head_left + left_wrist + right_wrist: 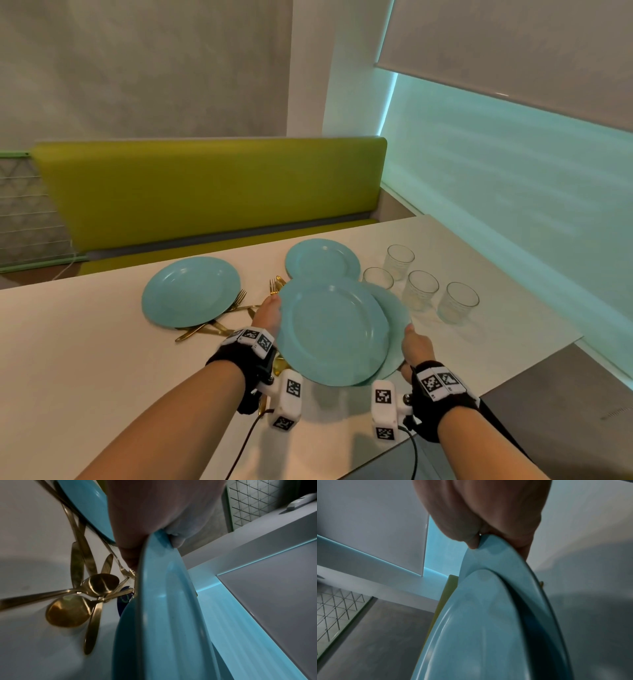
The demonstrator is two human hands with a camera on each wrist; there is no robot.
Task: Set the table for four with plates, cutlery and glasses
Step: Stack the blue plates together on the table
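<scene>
White tabletop (85, 342), green bench (205, 192) behind its far edge. Leftmost blue plate (190, 291) lies flat toward the far edge, its near rim resting on gold cutlery (205, 330); more gold spoons and knives (82, 595) sit piled under the raised plates, seen in the left wrist view. Left hand (269, 317) pinches the left rim of the upper plate (330, 332), thumb on top, fingers curled under the rim. That plate is lifted off the tabletop, tilted, overlapping a lower plate (397, 308) beneath it. A far plate (322, 258) lies flat behind them, close to the far edge. Right hand (416, 347) pinches the right rim of the lower plate, thumb (472, 542) on top, fingers (522, 539) wrapped underneath; the right wrist view shows the upper plate lying over the lower one with a dark gap between them. Four empty clear glasses (421, 286) stand upright in a cluster toward the right edge of the tabletop, just beside the held plates, none touched.
</scene>
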